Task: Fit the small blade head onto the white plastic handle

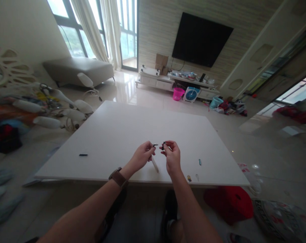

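Note:
My left hand [145, 153], with a brown watch [118, 177] on its wrist, pinches a small dark piece with a shiny metal tip [155, 144]. Facing it across a narrow gap, my right hand [172, 153] grips a small black piece [163, 146] between thumb and fingers. Both pieces are too small to name by kind. Below my left hand a pale, slim stick-like thing [155, 164] slants toward the front edge; I cannot tell whether it lies on the table or hangs from the hand. Both hands are over the white table [132, 123].
A dark flat bar [83, 155] lies on the table at left. At right lie a small teal-edged piece [200, 162], a yellowish-black bit [189, 178] and a clear bit [197, 177]. A red stool [231, 204] stands by the front right edge, a lamp [74, 109] at left.

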### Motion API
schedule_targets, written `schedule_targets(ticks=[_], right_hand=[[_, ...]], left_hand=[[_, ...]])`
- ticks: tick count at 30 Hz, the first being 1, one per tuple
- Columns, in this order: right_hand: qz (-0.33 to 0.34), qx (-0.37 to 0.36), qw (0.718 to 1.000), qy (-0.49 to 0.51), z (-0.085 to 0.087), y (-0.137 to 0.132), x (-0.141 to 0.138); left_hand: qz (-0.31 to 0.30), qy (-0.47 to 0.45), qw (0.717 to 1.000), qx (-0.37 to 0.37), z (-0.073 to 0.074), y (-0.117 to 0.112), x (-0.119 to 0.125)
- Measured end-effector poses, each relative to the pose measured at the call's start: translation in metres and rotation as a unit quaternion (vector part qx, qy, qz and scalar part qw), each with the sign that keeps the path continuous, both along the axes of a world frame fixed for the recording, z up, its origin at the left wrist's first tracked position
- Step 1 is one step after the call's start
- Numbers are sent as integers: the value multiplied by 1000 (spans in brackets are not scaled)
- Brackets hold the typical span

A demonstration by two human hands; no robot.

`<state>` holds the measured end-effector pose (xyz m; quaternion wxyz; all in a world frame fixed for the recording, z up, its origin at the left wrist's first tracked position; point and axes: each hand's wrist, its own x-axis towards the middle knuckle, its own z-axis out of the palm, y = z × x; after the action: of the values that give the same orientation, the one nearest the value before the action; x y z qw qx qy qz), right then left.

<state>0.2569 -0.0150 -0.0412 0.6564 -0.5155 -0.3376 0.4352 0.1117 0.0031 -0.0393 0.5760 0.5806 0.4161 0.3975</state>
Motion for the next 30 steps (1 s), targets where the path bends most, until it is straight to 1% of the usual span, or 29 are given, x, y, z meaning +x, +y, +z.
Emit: schedule_targets(ticks=[5, 11, 15, 19, 22, 24, 27, 30], right_hand=[[10, 0, 997, 75, 3, 13, -6], [28, -8, 993, 112, 4, 33, -16], [28, -3, 993, 111, 1, 38, -21], [24, 0, 994, 107, 0, 36, -24], [16, -2, 996, 83, 1, 30, -24], [-3, 5, 999, 45, 1, 24, -23], [-31, 35, 998, -31, 1, 15, -20], [-45, 63, 993, -90, 3, 5, -17]], left_hand=[[5, -8, 1000, 24, 4, 5, -2], [44, 83, 992, 84, 15, 14, -5], [20, 72, 994, 75, 21, 14, -9], [16, 62, 995, 79, 20, 10, -14], [28, 65, 994, 83, 18, 7, -16], [37, 62, 994, 84, 16, 5, -17], [38, 52, 995, 81, 13, 3, -16], [39, 40, 995, 83, 11, 3, -15]])
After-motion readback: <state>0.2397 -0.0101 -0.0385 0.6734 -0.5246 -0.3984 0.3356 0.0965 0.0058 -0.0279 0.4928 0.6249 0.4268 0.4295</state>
